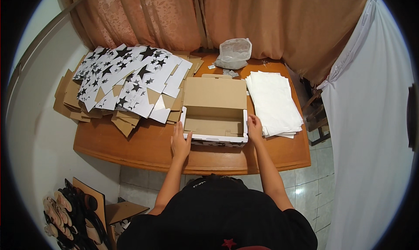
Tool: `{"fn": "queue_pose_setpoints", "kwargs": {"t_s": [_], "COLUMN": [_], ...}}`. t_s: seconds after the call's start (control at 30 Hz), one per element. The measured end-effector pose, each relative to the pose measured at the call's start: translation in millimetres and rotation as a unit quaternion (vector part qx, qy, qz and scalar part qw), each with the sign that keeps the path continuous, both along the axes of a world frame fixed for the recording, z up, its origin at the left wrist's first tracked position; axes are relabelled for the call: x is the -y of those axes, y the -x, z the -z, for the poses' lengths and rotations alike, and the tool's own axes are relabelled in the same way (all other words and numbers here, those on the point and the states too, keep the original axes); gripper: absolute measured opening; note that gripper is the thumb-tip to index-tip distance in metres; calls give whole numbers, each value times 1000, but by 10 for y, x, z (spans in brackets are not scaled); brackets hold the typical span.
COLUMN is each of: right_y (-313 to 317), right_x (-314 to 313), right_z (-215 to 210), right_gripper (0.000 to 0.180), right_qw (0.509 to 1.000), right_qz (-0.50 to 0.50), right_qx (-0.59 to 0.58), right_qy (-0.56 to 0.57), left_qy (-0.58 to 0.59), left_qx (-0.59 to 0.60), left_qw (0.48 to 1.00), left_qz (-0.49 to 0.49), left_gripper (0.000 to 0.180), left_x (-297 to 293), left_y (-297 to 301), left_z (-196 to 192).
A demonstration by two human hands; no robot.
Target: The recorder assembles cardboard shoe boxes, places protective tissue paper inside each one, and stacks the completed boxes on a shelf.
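The left hand (180, 141) presses the open cardboard box (214, 119) at its left front corner; the right hand (254, 128) grips its right wall, white sheets (273, 103) just beyond those fingers.

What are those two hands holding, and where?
The open cardboard box: left hand at its front left corner, right hand at its right wall.
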State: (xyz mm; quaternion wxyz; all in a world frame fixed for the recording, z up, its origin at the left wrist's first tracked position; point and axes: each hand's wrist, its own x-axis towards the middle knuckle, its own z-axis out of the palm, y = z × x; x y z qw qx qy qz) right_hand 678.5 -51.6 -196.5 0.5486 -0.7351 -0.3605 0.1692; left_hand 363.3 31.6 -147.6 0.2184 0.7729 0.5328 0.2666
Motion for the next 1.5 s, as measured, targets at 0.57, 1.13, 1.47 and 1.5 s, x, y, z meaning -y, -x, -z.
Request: {"fn": "queue_pose_setpoints", "kwargs": {"t_s": [0.57,1.13,1.47,1.5], "right_y": [-360,241,1227,1273], "right_x": [200,71,-201,-204], "right_z": [-227,-1637,-1424,-1376], "right_gripper": [20,24,17,17], "right_qw": [901,977,905,903], "right_qz": [84,0,-343,-348], "right_qx": [391,139,252,252], "right_qy": [167,-160,-12,-12], "left_qy": [58,-71,390,464], "left_qx": [-50,71,418,385], "left_qw": [994,995,819,797], "left_qz": [-77,-5,50,31], "left_gripper": [64,35,55,61], "left_x": [95,354,-300,-337], "left_y": [-112,-511,-356,-352], "left_z": [-101,-512,-553,-572]}}
